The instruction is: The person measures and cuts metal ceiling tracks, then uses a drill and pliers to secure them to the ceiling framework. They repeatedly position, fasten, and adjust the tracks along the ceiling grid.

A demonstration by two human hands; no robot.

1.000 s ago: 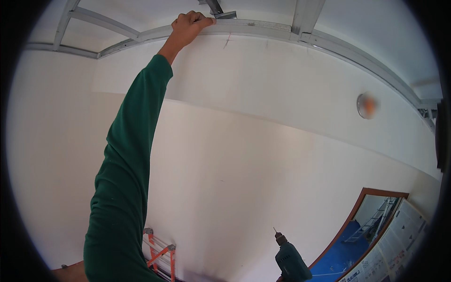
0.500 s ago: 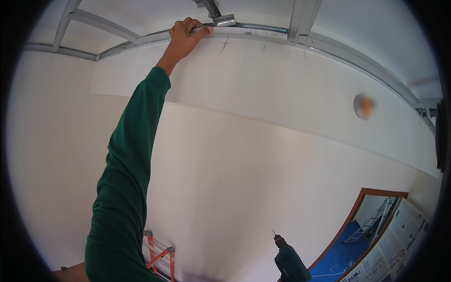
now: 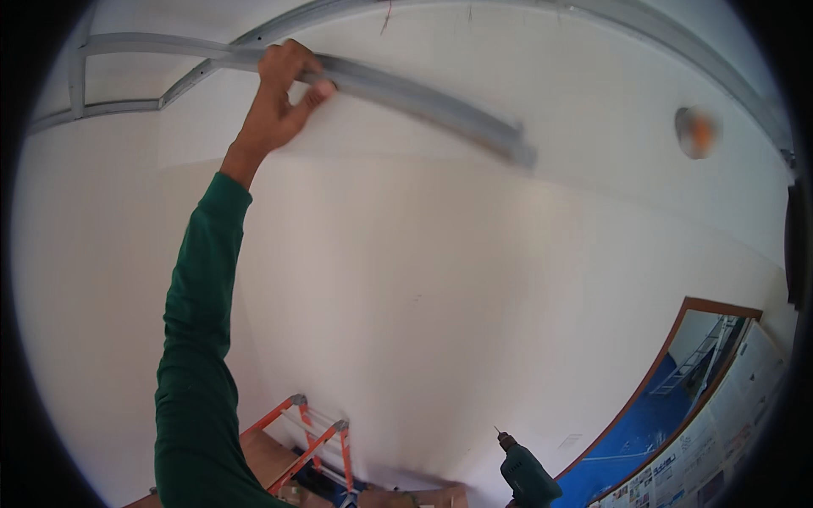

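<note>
High at the upper left, my left hand (image 3: pixel 286 100) grips a grey metal channel (image 3: pixel 415 95), fingers over its top and thumb below. The channel slopes down to the right, blurred by motion, its far end hanging free in front of the white wall (image 3: pixel 406 245). Low on the right, a dark green power drill (image 3: pixel 527 476) with a thin bit points up and to the left. Only a sliver of my right hand (image 3: pixel 511 503) shows at the lower edge, against the drill's grip; its fingers are mostly hidden.
Metal ceiling framing (image 3: pixel 144 42) curves along the top. An orange ladder (image 3: pixel 318 440) stands below, beside my left sleeve. Something brown, perhaps an arm, lies near it. At right are a doorway frame (image 3: pixel 669 364), a paper-covered door (image 3: pixel 720 415) and a round wall opening (image 3: pixel 696 133).
My left hand has brought the channel down from the ceiling framing, and its right end has swung lower. My view has shifted. The drill remains at the lower right.
</note>
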